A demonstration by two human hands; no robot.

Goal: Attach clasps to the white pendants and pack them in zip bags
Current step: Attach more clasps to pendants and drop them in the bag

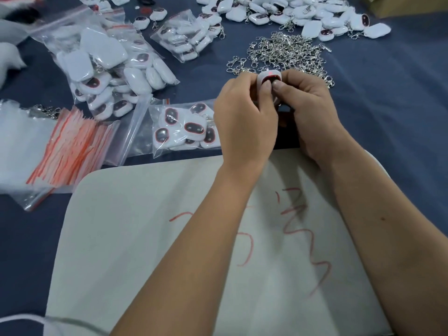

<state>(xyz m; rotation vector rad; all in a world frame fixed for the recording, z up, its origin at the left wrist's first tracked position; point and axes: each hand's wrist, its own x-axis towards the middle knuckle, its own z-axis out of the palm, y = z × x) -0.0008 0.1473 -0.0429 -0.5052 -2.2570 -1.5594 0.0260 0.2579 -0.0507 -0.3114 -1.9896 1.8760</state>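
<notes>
There is only one view, from a camera on the person's head. It looks forward and steeply down onto the counter (400,122), from close above. Both forearms enter from 6 o'clock and reach toward the centre. The far side of the counter lies at 12 o'clock, cut by the top edge. The wide lens bends straight lines near the borders.

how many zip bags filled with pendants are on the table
3: a big bag at left, a small bag behind it, another beside the left hand. More may lie outside the frame.
</notes>
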